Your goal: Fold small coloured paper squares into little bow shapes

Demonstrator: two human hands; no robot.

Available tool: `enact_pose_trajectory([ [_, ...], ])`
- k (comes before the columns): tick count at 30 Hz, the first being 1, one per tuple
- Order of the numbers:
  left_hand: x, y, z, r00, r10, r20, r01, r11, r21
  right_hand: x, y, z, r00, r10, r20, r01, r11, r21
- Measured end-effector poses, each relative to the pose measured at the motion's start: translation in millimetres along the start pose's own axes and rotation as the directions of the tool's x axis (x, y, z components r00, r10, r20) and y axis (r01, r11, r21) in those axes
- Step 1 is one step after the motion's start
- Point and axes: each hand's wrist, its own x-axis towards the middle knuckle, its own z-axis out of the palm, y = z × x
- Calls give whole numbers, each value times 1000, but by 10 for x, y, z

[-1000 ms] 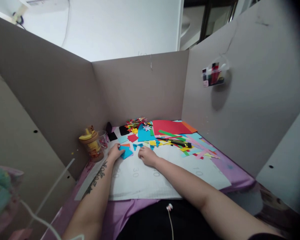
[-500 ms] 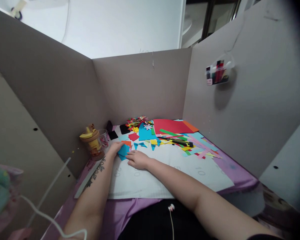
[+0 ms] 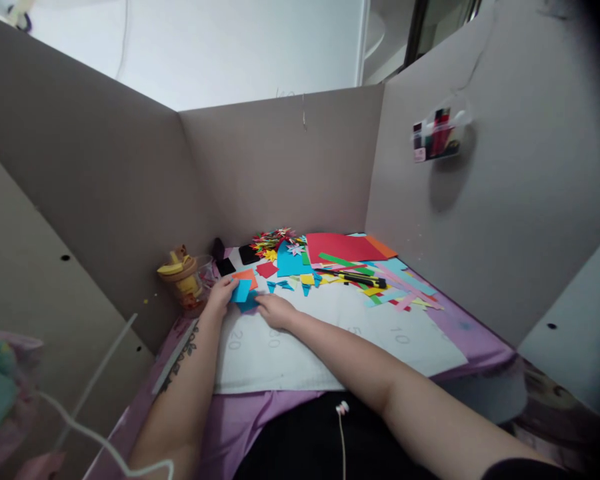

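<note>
My left hand (image 3: 222,297) is closed on a small bright blue paper square (image 3: 241,291), pinched at its left edge and raised a little. Under and beside it, a second, darker-looking blue paper piece (image 3: 249,304) has its right edge between the fingertips of my right hand (image 3: 277,312). An orange paper piece (image 3: 249,275) lies just behind the blue ones. Small folded blue paper pieces (image 3: 283,285) rest to the right, near a yellow paper square (image 3: 307,279). A red paper piece (image 3: 267,269) is farther back.
A yellow-brown cup (image 3: 185,283) stands at the left. Paper stars (image 3: 275,243) are heaped at the back beside red sheets (image 3: 343,247). A yellow-black utility knife (image 3: 363,278) lies near coloured strips (image 3: 410,285). Grey panels (image 3: 280,160) surround the white-covered table (image 3: 310,363).
The blue paper has come apart into two pieces. My left hand has lifted one slightly, while my right hand keeps to the other's right edge. The view has tilted slightly.
</note>
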Motion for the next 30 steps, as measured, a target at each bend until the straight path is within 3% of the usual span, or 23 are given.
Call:
enact_pose_trajectory([
  [3, -142, -47, 71, 984, -6, 176, 15, 999, -51, 30, 33, -14, 931, 306, -199, -209, 893, 398],
  [5, -204, -47, 123, 960, 14, 280, 5, 998, -67, 31, 51, -22, 905, 390, -171, -212, 761, 613],
  [7, -223, -35, 155, 937, 16, 348, 13, 997, -82, 23, 76, -35, 903, 403, -148, -185, 677, 713],
  [9, -210, -27, 154, 964, 27, 263, -12, 998, -60, 11, 112, -63, 869, 452, -203, -168, 655, 737],
  [11, -192, -20, 132, 994, 49, 96, -50, 999, 16, -1, 149, -107, 806, 527, -268, -169, 639, 751],
  [13, -194, -1, 116, 993, 108, -54, -101, 987, 122, -14, 166, -149, 779, 564, -273, -166, 606, 778],
  [16, -265, 64, 151, 950, 287, -124, -257, 943, 212, -40, 136, -174, 807, 544, -228, -166, 581, 797],
  [18, -338, 111, 210, 943, 331, -17, -326, 935, 141, -63, 95, -165, 846, 500, -183, -182, 595, 783],
  [22, -451, 139, 300, 969, 190, 157, -173, 978, -114, -104, 45, -137, 897, 413, -157, -171, 652, 739],
  [26, -476, 113, 289, 981, 122, 153, -86, 972, -221, -117, 56, -126, 896, 385, -222, -116, 685, 719],
  [30, -486, 123, 273, 985, 97, 146, -56, 964, -260, -113, 68, -117, 902, 375, -213, -116, 687, 718],
])
